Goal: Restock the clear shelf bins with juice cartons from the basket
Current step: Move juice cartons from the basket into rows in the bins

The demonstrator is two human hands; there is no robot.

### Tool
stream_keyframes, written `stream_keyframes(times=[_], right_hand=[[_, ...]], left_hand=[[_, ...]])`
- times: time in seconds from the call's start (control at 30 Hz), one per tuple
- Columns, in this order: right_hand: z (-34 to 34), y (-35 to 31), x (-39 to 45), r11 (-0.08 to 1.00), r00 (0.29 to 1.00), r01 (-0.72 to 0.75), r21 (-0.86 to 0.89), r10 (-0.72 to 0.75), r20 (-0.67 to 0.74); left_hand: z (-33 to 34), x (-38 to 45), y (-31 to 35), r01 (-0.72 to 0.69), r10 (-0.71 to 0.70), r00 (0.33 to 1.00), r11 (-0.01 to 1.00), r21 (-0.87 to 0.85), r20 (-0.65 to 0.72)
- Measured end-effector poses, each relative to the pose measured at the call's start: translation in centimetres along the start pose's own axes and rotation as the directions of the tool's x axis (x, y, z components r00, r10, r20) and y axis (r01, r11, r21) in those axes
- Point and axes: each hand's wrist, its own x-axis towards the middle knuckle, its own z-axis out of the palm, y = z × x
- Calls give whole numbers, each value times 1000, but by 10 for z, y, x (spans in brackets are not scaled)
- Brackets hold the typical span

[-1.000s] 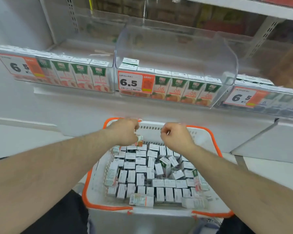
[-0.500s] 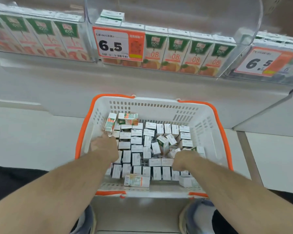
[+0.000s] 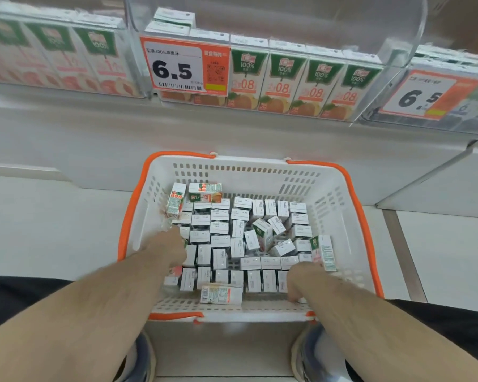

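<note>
- Down in the head view, both hands are inside the basket point(image 3: 351, 188): the left hand point(image 3: 169, 250) is among the juice cartons point(image 3: 232, 244) at the left side, the right hand point(image 3: 301, 281) at the near right corner. Their fingers are hidden, so whether either one grips a carton cannot be told.
- Small and boxy, the cartons look light and fairly stiff, though probably crushable if squeezed; the flat opposite sides seem the best hold.
- They stand tightly packed, so loose ones, like the carton lying flat point(image 3: 221, 294) at the near wall, would likely lift out easiest.
- Above, the clear shelf bin point(image 3: 403, 37) holds a front row with room behind; its tall curved wall and price tag point(image 3: 184, 67) stand in the way of reaching straight in.
</note>
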Motion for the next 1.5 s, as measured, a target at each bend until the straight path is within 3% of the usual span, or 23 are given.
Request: stream_keyframes(times=[0.07,0.17,0.33,0.4,0.47,0.6,0.73,0.83,0.93,1.1,1.3,1.4,1.5], right_hand=[[0,7,-5,998,999,13,67,-9,-51],[-3,24,-18,968,991,45,246,-13,-131],[-20,58,-51,835,950,157,527,17,-311],[-34,71,-65,665,930,251,704,36,-366],[-52,83,-86,400,926,337,852,22,-376],[-87,98,-140,42,892,450,892,28,-451],[-110,105,-194,-252,818,561,789,21,-575],[-110,101,-216,-471,800,533,703,10,-599],[-106,92,-216,-627,799,456,631,-22,-601],[-116,79,-220,-637,766,485,600,-23,-643],[-133,69,-221,-579,723,597,555,90,-685],[-147,57,-225,-498,629,728,471,214,-747],[-157,42,-234,-307,478,870,386,335,-812]], left_hand=[[-7,-2,-1,2,14,998,967,-256,61],[-26,-12,5,17,67,990,824,-566,128],[-80,-39,24,-57,186,977,694,-718,101],[-108,-54,31,-109,238,969,662,-741,70],[-136,-68,34,-162,288,957,630,-760,34],[-189,-103,32,-265,408,913,544,-796,-25],[-221,-135,32,-305,501,854,257,-917,-143],[-213,-146,33,-185,539,828,5,-983,-153],[-205,-147,39,-50,560,823,-93,-994,-94],[-207,-143,42,77,573,820,-132,-988,-12],[-209,-134,39,-16,453,891,-13,-1000,-20],[-211,-134,30,-166,359,925,91,-982,-123],[-216,-142,20,-368,332,903,271,-889,-273]])
